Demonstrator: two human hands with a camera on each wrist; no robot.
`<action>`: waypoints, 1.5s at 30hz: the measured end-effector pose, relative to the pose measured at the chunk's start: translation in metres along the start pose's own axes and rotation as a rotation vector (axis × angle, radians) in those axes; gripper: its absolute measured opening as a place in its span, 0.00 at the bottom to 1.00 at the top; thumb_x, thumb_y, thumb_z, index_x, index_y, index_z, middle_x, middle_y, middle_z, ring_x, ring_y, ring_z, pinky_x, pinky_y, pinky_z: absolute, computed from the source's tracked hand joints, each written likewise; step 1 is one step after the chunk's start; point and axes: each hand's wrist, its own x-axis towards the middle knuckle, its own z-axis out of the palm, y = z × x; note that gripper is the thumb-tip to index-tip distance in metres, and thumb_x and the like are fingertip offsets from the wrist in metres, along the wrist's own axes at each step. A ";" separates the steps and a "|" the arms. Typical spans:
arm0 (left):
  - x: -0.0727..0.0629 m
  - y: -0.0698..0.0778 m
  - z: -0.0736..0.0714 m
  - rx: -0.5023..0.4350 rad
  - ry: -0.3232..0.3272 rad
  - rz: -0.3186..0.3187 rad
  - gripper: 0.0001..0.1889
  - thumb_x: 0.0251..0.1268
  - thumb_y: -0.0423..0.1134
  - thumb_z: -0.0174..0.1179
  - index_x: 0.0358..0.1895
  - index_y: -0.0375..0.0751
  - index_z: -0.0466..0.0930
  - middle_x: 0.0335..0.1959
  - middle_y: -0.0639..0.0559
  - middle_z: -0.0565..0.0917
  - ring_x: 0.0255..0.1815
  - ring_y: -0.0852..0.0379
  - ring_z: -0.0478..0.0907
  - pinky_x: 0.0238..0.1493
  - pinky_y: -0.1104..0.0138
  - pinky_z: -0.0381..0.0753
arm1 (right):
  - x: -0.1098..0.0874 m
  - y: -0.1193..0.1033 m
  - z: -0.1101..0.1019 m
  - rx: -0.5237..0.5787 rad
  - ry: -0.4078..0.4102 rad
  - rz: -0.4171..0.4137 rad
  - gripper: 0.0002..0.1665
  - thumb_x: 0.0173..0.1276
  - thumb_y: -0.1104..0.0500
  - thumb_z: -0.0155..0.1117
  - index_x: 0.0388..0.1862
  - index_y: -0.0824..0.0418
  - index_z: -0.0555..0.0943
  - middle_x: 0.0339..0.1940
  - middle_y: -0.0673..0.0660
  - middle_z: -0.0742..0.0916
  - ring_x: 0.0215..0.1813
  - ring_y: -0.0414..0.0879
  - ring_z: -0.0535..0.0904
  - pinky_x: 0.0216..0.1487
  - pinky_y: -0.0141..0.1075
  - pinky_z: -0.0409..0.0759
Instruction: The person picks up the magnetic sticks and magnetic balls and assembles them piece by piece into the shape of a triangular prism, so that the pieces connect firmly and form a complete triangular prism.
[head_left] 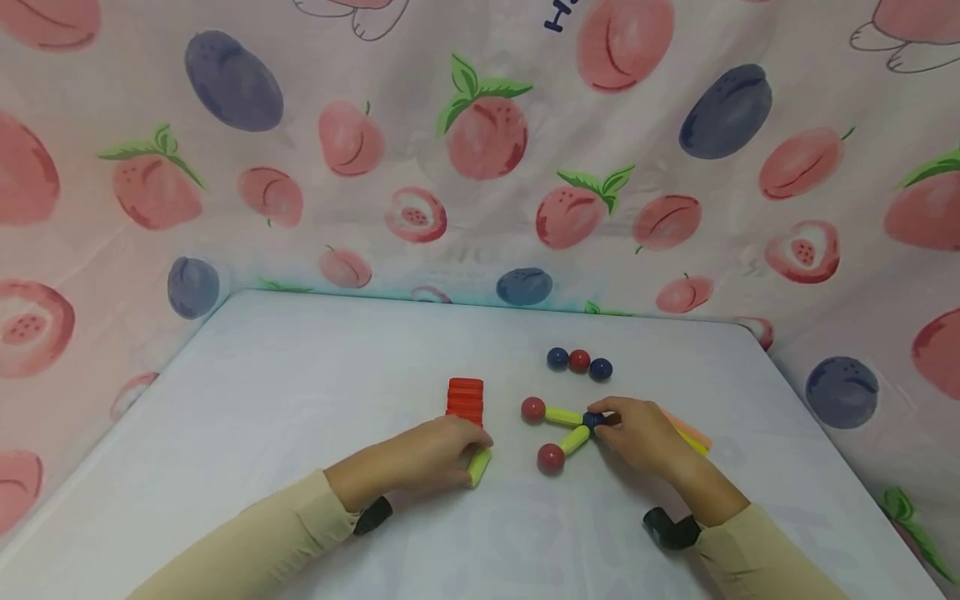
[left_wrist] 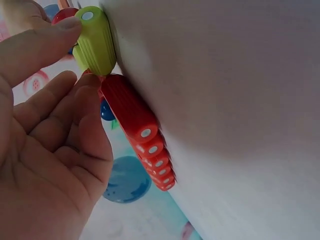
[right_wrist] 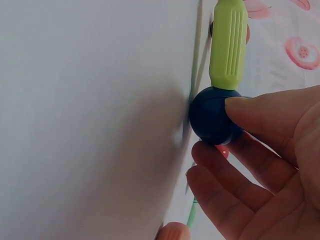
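Note:
My left hand pinches a yellow-green ribbed rod between thumb and fingers, low over the table. Just beyond it, several red rods lie side by side in a stack-like row; the hand partly covers the nearest. With thumb and fingertips, my right hand holds a dark blue ball. Two yellow-green rods branch from that ball in a V toward the left. Each rod ends in a red ball, one farther back and one nearer.
Behind the V lies a short row: a blue ball, a red ball and another blue ball. Orange and yellow pieces show partly behind my right hand. A fruit-patterned cloth rises at the far edge of the white table.

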 end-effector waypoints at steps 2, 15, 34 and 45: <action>0.002 0.003 -0.001 0.009 -0.006 -0.005 0.24 0.58 0.36 0.74 0.60 0.44 0.82 0.51 0.58 0.83 0.50 0.62 0.76 0.54 0.66 0.79 | 0.000 0.000 0.000 -0.002 0.002 -0.001 0.20 0.69 0.65 0.66 0.60 0.64 0.82 0.53 0.60 0.85 0.52 0.54 0.81 0.53 0.49 0.82; 0.007 0.015 0.005 0.067 0.023 -0.013 0.25 0.55 0.40 0.75 0.59 0.44 0.83 0.47 0.57 0.83 0.46 0.61 0.73 0.46 0.70 0.79 | 0.000 0.000 0.000 0.006 -0.004 0.014 0.20 0.69 0.65 0.66 0.60 0.63 0.81 0.53 0.59 0.85 0.52 0.54 0.81 0.53 0.49 0.82; 0.007 0.017 0.009 0.204 0.074 0.022 0.22 0.55 0.40 0.74 0.54 0.42 0.85 0.43 0.55 0.85 0.43 0.59 0.73 0.46 0.67 0.76 | -0.001 0.000 0.000 0.005 -0.010 0.022 0.21 0.69 0.63 0.66 0.60 0.62 0.81 0.52 0.59 0.86 0.53 0.54 0.81 0.54 0.50 0.81; 0.005 0.020 0.001 0.124 0.087 0.018 0.18 0.55 0.35 0.74 0.50 0.40 0.86 0.37 0.55 0.84 0.41 0.60 0.74 0.44 0.68 0.78 | -0.001 0.000 0.001 -0.009 0.000 0.016 0.21 0.69 0.64 0.66 0.60 0.63 0.81 0.52 0.59 0.86 0.53 0.54 0.81 0.54 0.50 0.81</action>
